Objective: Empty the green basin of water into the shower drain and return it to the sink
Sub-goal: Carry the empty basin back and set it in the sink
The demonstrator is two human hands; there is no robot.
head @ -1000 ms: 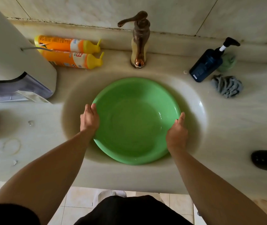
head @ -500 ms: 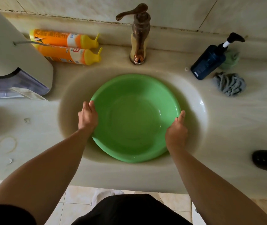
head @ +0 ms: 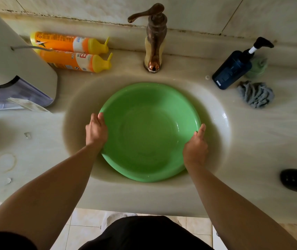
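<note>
Down in the sink [head: 221, 123] sits the green basin [head: 149, 132], round, shallow and glossy, its plain plastic rim broad and its floor showing faint concentric rings under a thin sheen of water. The left hand [head: 96, 129] grasps the basin's left rim, fingers curled over the edge. The right hand [head: 196, 147] grasps the right rim, thumb lying along the lip. Behind the basin stands a bronze faucet [head: 154, 38], with two orange bottles [head: 72, 53] lying to its left.
</note>
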